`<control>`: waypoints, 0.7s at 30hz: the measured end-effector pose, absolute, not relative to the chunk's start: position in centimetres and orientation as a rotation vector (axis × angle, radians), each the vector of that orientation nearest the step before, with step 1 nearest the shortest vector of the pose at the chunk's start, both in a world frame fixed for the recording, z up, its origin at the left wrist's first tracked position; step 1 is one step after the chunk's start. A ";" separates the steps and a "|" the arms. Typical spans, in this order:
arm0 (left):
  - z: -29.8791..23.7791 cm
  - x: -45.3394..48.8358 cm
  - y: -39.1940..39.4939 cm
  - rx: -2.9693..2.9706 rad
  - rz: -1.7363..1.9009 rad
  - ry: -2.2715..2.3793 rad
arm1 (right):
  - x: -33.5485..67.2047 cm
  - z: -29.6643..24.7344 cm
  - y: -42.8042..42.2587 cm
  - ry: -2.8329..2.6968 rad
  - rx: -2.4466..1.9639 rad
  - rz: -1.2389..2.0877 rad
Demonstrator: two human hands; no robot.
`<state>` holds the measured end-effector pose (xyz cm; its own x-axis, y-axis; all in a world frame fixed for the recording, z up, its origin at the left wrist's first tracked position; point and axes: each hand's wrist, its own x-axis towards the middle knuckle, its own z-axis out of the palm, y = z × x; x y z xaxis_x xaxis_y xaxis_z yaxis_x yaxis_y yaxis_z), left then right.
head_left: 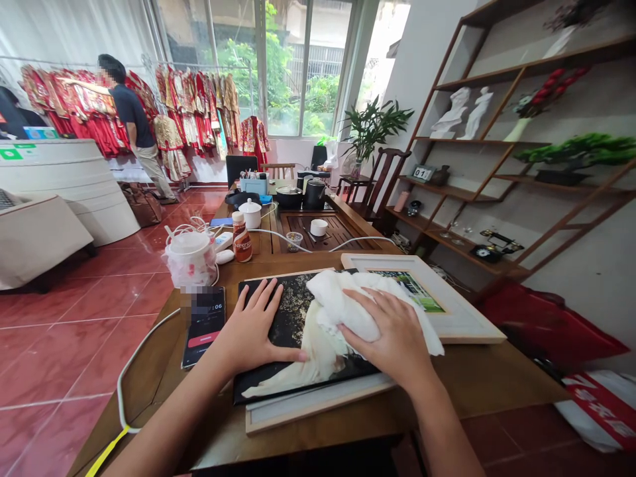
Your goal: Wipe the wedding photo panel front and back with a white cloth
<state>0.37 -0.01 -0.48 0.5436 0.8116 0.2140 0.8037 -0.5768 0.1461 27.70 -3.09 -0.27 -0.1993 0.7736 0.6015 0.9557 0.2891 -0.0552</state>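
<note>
Cloth lies bunched under the spread right hand, pressed onto a dark framed picture that the spread left hand steadies on the surface, beside a second frame.

The head-worn camera faces forward and down, close above the left hand and right hand.
</note>
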 end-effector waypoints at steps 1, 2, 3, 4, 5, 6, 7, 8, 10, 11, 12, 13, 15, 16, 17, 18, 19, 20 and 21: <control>-0.5 0.4 0.0 2.733 0.405 1.431 | 27.6 -0.3 -3.1 -2.036 -1.543 -0.453; -0.5 0.4 0.0 2.732 0.405 1.431 | 27.4 -0.2 -3.2 -2.041 -1.540 -0.447; -0.6 0.4 0.0 2.731 0.404 1.432 | 27.1 -0.2 -3.3 -2.051 -1.531 -0.436; -0.6 0.5 0.0 2.730 0.402 1.433 | 26.7 -0.2 -3.4 -2.065 -1.519 -0.420; -0.6 0.5 0.0 2.730 0.399 1.434 | 26.2 -0.1 -3.5 -2.078 -1.507 -0.402; -0.6 0.5 0.0 2.732 0.394 1.435 | 25.7 -0.1 -3.6 -2.092 -1.493 -0.385; -0.5 0.5 0.0 2.735 0.390 1.435 | 25.2 0.0 -3.7 -2.105 -1.478 -0.366; -0.5 0.5 0.0 2.740 0.387 1.435 | 24.7 0.0 -3.8 -2.117 -1.463 -0.346; -0.5 0.5 0.0 2.750 0.386 1.431 | 23.9 0.1 -4.0 -2.134 -1.442 -0.305; -0.5 0.5 0.0 2.754 0.388 1.428 | 23.7 0.2 -4.0 -2.141 -1.434 -0.287; -0.5 0.5 0.0 2.758 0.392 1.426 | 23.7 0.2 -4.1 -2.148 -1.430 -0.272; -0.5 0.5 0.0 2.760 0.398 1.425 | 23.8 0.3 -4.0 -2.152 -1.428 -0.266; -0.6 0.4 0.0 2.760 0.407 1.425 | 24.3 0.3 -3.9 -2.150 -1.434 -0.284; -0.6 0.4 0.0 2.756 0.410 1.426 | 24.7 0.2 -3.8 -2.143 -1.443 -0.305; -0.7 0.4 0.0 2.751 0.411 1.426 | 25.2 0.1 -3.7 -2.129 -1.455 -0.331; -0.7 0.4 0.0 2.745 0.410 1.427 | 25.8 0.0 -3.6 -2.114 -1.470 -0.357; -0.6 0.4 0.0 2.740 0.409 1.429 | 26.3 -0.1 -3.5 -2.097 -1.487 -0.382; -0.6 0.4 0.0 2.736 0.409 1.430 | 26.7 -0.2 -3.4 -2.081 -1.506 -0.401; -0.6 0.4 0.0 2.733 0.409 1.432 | 27.1 -0.3 -3.4 -2.068 -1.524 -0.416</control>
<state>0.38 0.00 -0.56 0.5420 0.8118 0.2171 0.8041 -0.5761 0.1467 27.14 -3.38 -0.32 -0.2210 0.7825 0.5822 0.9467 0.3154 -0.0646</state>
